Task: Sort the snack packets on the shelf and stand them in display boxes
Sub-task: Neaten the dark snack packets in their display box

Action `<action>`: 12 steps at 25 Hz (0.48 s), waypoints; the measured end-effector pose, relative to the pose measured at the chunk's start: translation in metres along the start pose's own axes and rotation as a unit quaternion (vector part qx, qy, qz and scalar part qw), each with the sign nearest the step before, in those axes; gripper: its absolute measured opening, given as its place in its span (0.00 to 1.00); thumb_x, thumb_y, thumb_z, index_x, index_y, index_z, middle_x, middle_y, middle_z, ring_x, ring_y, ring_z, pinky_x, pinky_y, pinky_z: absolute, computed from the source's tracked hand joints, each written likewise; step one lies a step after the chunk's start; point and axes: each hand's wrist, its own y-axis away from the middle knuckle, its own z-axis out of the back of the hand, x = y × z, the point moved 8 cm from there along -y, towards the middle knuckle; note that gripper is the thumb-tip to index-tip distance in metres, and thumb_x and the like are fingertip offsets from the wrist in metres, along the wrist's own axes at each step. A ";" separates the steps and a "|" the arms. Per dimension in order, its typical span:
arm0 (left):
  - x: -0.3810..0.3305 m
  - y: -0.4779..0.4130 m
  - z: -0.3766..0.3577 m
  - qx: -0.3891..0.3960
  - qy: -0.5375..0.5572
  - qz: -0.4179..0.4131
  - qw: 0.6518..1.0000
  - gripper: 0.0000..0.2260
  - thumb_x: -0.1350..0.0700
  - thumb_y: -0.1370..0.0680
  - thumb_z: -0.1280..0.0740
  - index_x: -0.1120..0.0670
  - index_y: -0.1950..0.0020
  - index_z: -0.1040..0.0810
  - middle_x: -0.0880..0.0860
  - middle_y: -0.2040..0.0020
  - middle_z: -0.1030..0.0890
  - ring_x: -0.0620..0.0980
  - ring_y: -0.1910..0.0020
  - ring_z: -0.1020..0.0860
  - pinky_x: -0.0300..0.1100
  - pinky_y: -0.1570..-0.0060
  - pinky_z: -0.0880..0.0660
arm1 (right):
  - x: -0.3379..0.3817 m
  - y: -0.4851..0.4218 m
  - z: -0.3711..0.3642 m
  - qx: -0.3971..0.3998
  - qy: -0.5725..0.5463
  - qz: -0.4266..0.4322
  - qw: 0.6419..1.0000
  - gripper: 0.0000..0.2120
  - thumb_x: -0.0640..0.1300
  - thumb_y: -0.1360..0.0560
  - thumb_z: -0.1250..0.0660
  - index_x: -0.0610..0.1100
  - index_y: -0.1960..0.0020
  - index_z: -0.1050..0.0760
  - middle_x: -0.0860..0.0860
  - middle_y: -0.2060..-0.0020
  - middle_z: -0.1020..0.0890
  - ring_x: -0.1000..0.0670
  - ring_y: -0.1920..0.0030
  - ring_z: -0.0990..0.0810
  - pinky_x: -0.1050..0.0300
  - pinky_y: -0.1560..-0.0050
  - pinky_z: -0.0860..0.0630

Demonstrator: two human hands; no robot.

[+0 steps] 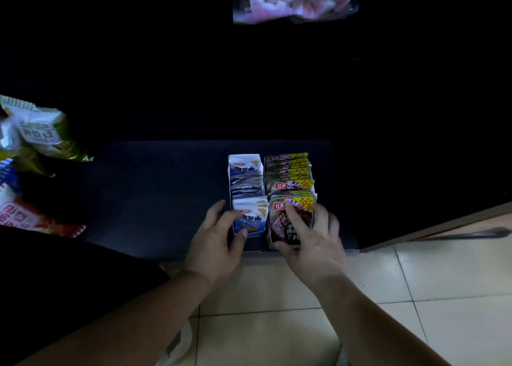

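Your left hand (219,235) pinches the front blue-and-white packet (250,221); your right hand (310,238) grips the front brown-and-yellow packet (288,224). Two rows stand on the dark shelf (155,193), perhaps ten apiece.

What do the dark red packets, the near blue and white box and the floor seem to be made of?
The dark red packets: probably glossy plastic film; their printed fronts catch light.
The blue and white box: likely thin printed cardboard; flat walls, sharp edges.
The floor: pale glazed tiles, it seems; straight joint lines, slight sheen.
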 end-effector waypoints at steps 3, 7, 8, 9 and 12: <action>-0.012 -0.007 0.004 -0.014 0.007 -0.015 1.000 0.23 0.45 0.20 0.34 0.36 0.26 0.35 0.46 0.20 0.42 0.50 0.31 0.27 0.47 0.41 0.23 | 0.003 -0.004 -0.003 0.014 -0.042 0.007 0.999 0.43 0.66 0.26 0.32 0.69 0.20 0.55 0.51 0.22 0.54 0.45 0.23 0.52 0.45 0.30 0.30; 0.001 -0.026 -0.015 0.043 -0.091 0.054 0.993 0.30 0.39 0.20 0.39 0.29 0.22 0.52 0.51 0.18 0.48 0.57 0.25 0.34 0.53 0.40 0.23 | 0.006 -0.011 0.002 0.001 -0.046 0.011 0.999 0.46 0.64 0.31 0.28 0.68 0.20 0.51 0.52 0.22 0.54 0.46 0.23 0.54 0.46 0.29 0.31; 0.002 -0.030 -0.018 0.051 -0.084 0.052 0.994 0.31 0.38 0.20 0.39 0.28 0.23 0.54 0.51 0.18 0.47 0.57 0.24 0.34 0.54 0.40 0.23 | 0.007 -0.013 0.003 0.001 -0.045 0.013 0.999 0.47 0.64 0.31 0.27 0.68 0.21 0.50 0.52 0.22 0.54 0.46 0.23 0.54 0.46 0.29 0.30; 0.001 -0.032 -0.018 0.045 -0.058 0.042 0.996 0.31 0.39 0.20 0.39 0.28 0.23 0.53 0.50 0.19 0.46 0.56 0.25 0.33 0.54 0.39 0.23 | 0.007 -0.013 0.005 0.001 -0.048 0.013 0.999 0.47 0.64 0.31 0.27 0.68 0.21 0.50 0.53 0.22 0.55 0.46 0.22 0.54 0.45 0.30 0.29; -0.004 -0.026 -0.014 0.006 0.012 0.009 1.000 0.27 0.45 0.20 0.34 0.36 0.23 0.38 0.48 0.20 0.40 0.50 0.32 0.25 0.48 0.40 0.23 | 0.004 -0.011 0.004 0.015 -0.071 0.001 0.997 0.46 0.63 0.31 0.25 0.72 0.22 0.50 0.54 0.21 0.64 0.46 0.20 0.57 0.46 0.33 0.27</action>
